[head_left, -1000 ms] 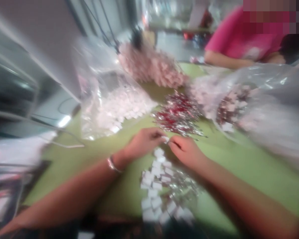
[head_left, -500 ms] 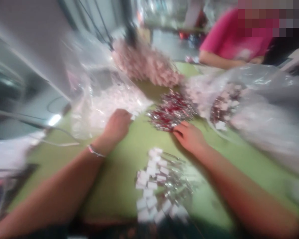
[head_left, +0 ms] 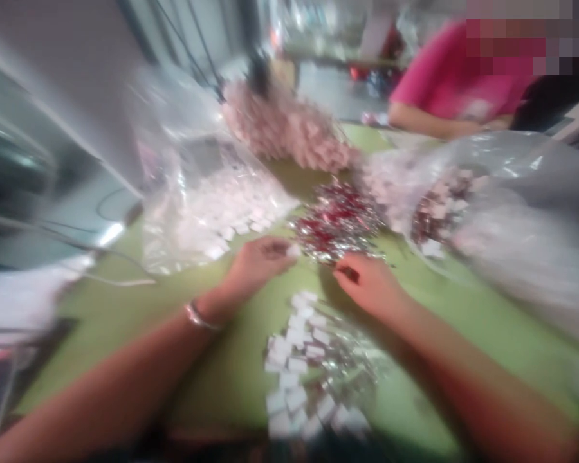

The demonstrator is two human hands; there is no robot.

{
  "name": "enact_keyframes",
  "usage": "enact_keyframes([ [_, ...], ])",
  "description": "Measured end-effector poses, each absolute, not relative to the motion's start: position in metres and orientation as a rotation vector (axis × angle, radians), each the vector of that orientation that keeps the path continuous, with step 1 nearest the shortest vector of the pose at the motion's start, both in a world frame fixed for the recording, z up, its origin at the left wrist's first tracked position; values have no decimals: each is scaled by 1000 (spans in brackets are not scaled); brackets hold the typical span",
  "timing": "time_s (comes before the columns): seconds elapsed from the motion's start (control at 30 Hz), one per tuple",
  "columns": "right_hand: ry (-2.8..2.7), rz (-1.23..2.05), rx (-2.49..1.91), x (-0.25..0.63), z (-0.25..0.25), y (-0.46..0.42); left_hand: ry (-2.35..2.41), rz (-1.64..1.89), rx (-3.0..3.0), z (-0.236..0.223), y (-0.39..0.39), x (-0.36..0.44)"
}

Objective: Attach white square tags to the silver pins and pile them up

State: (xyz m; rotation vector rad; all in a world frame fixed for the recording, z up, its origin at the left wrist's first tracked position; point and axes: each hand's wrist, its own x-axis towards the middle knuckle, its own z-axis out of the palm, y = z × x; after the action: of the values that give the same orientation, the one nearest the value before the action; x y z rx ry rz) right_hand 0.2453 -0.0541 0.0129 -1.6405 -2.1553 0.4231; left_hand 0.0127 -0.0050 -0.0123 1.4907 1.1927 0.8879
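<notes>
- The white piece (head_left: 293, 250) could slip from your left hand (head_left: 258, 263), since only the fingertips pinch it.
- Strands in the silver-and-red pile (head_left: 335, 222) could snag or drag neighbours along, because they lie tangled and close to your right hand (head_left: 367, 276).
- A low sweep of either forearm could scatter the loose white pieces (head_left: 296, 366) on the surface (head_left: 222, 386), as they lie between your arms.
- The white piece sits at the tips of your left hand, beside the pile's near left edge and apart from your right hand.
- Your right hand is curled at the pile's near edge; with this blur, I cannot tell whether its fingertips meet or hold a strand.
</notes>
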Motion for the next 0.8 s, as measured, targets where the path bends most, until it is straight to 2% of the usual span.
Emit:
enact_keyframes([
  [0.23,-2011,616,-1619,241,19,-58,1050,881,1415,-18,-6,16],
  [0.47,-2087,575,-1539,244,14,-58,1010,832,1450,-19,-9,16],
  [0.57,-2176,430,-1512,248,13,-58,990,827,1551,-19,-7,15],
  [0.7,-2348,48,-1442,253,9,-58,980,783,1636,-18,-7,13],
  [0.8,-2407,-53,-1424,250,5,-58,1010,710,1640,-20,-10,14],
])
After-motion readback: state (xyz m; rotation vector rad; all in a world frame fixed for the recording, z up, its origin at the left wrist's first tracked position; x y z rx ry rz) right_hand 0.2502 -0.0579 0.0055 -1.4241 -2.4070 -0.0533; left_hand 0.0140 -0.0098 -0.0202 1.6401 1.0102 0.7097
